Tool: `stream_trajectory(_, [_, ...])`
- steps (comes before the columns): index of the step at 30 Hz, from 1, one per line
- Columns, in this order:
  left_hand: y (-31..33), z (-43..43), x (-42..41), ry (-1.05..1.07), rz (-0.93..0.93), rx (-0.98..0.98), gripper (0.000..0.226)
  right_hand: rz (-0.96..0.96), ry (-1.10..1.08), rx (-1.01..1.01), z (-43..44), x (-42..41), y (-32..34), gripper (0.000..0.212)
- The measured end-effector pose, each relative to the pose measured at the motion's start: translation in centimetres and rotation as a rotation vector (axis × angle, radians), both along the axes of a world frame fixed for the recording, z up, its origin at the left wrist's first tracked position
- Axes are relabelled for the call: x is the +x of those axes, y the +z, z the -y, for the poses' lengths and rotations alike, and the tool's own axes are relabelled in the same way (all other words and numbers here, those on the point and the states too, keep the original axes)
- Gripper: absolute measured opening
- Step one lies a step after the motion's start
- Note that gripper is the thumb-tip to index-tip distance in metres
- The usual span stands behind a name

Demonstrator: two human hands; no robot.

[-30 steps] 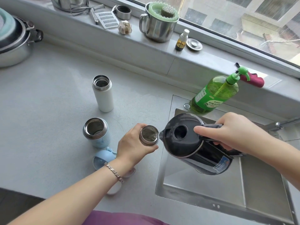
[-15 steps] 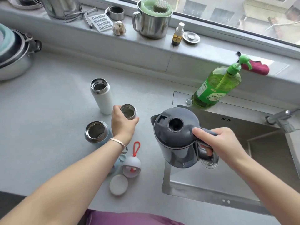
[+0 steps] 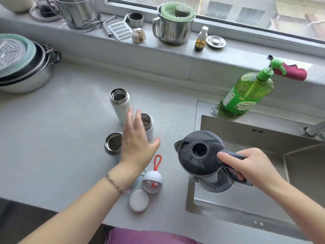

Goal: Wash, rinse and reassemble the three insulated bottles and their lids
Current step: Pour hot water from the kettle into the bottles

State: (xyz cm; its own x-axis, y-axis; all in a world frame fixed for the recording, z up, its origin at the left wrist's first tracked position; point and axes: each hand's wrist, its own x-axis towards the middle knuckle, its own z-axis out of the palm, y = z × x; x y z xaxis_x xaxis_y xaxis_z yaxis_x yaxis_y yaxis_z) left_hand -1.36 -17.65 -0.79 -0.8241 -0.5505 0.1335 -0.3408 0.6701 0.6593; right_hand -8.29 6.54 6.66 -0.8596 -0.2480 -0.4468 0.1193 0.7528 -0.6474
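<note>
Head view: the tall white steel-mouthed bottle [image 3: 121,104], the short white bottle [image 3: 148,127] and the squat steel-rimmed bottle [image 3: 113,143] stand close together on the counter, mouths up, probably ready for filling. My left hand [image 3: 137,143] hovers over them, fingers straight and spread, holding nothing. My right hand [image 3: 246,164] grips the handle of the dark grey kettle [image 3: 200,155], level at the steel sink [image 3: 263,217] edge.

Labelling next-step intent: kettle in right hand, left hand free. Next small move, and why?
Likely the left hand grips the wide bottle beside it. That hand is open and holds nothing, all three bottles stand uncapped, and the right hand holds the kettle ready.
</note>
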Motion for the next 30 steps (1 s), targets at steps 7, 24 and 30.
stream_trajectory(7, [-3.6,5.3,6.1,0.273,0.207,0.299,0.111,-0.003,0.104,0.088,0.3,0.2,0.8,0.048])
stream_trajectory(24, [1.6,-3.9,4.9,-0.002,-0.038,0.369,0.074,-0.079,0.22,0.323,-0.1,0.0,8.2,0.057])
stream_trajectory(30, [0.1,-5.9,2.0,-0.148,0.142,0.369,0.062,-0.093,0.217,0.425,0.5,-0.8,10.3,0.059])
